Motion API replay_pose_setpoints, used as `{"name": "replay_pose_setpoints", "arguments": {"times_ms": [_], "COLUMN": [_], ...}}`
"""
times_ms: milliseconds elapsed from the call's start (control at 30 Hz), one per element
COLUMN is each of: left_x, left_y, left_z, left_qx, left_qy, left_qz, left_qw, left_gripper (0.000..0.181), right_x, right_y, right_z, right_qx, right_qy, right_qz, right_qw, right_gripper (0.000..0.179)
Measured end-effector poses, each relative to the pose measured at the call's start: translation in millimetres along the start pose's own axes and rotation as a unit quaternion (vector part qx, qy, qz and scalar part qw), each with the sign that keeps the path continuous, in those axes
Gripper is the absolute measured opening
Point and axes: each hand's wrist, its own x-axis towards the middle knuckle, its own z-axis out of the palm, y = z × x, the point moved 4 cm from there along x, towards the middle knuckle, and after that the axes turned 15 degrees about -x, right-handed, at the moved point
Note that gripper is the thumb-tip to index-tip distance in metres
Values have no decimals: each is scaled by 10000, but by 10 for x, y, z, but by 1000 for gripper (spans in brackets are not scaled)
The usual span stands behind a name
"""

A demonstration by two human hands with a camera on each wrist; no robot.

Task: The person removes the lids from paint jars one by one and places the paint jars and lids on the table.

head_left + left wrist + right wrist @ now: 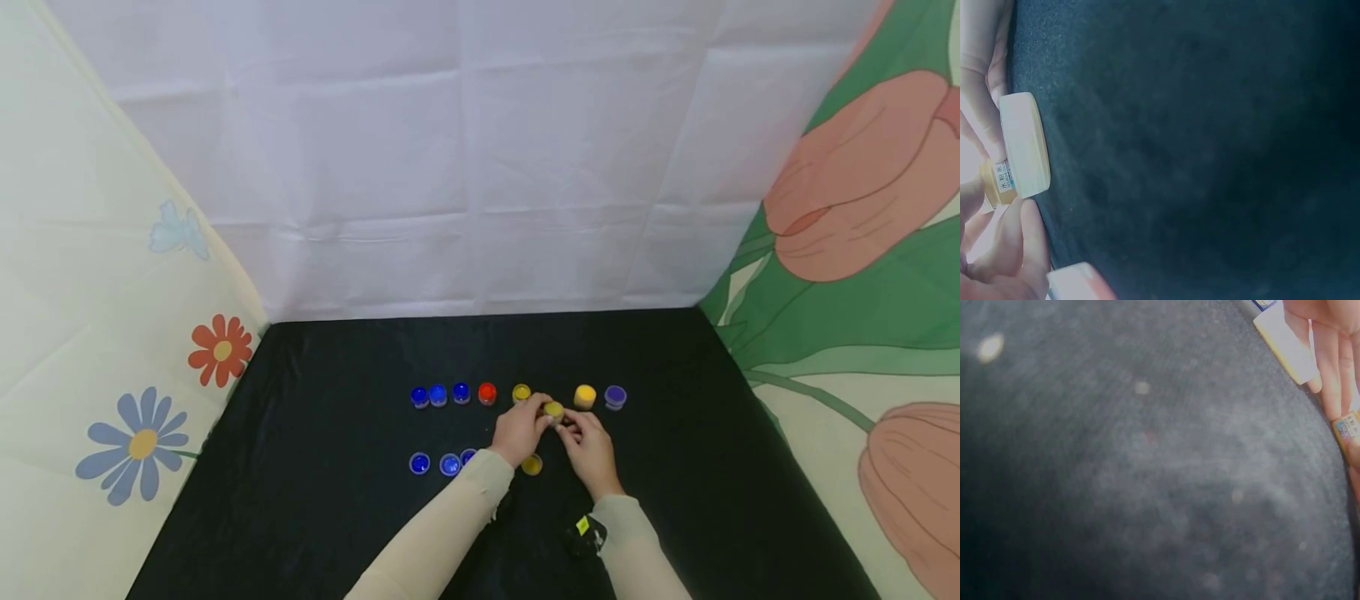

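Between both hands is a small gouache paint jar with a yellow top. My left hand pinches it from the left, and the fingers of my right hand grip its right side. In the left wrist view a printed label shows on this jar, partly covered by fingers. A yellow jar stands just behind my left hand, and another yellow jar stands in front, between the forearms. Just beyond my right hand are an orange-yellow jar and a purple jar.
To the left, the back row continues with a red jar and several blue jars. More blue jars form a front row, one partly behind my left sleeve. Black cloth covers the table; a white curtain hangs behind.
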Motion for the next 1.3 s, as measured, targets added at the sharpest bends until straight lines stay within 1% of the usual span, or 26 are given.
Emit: {"name": "replay_pose_setpoints", "arguments": {"times_ms": [167, 333, 433, 633, 867, 900, 1100, 1233, 1300], "left_x": [3, 1, 1, 13, 20, 20, 0, -13, -7], "left_y": [-12, -15, -26, -35, -48, -49, -9, 16, 6], "left_z": [-2, -4, 0, 3, -1, -1, -19, -37, -34], "left_qx": [13, 130, 126, -44, -224, -197, 143, 186, 176], "left_qy": [32, -88, -118, -64, -31, -50, -146, -121, -97], "left_qz": [-8, 88, 93, -18, -159, -157, 74, 132, 123], "left_qw": [10000, 9998, 9998, 10000, 9996, 9997, 9998, 9997, 9997], "left_gripper": [28, 33, 32, 27, 27, 28, 33, 30, 28], "right_x": [4, 1, 0, 3, 4, 4, 7, 7, 7], "right_y": [-2, 13, 18, 10, 6, 6, 10, 14, 13], "right_z": [8, 13, 12, 12, 14, 14, 11, 14, 15], "right_qx": [5, 3, 2, -10, -12, -10, -28, -19, -13], "right_qy": [21, 88, 116, 109, 78, 80, 143, 146, 145], "right_qz": [-26, -76, -103, -100, -74, -76, -107, -113, -118], "right_qw": [10000, 9999, 9999, 9999, 9999, 9999, 9998, 9998, 9998], "right_gripper": [28, 27, 27, 27, 28, 28, 27, 26, 26]}}
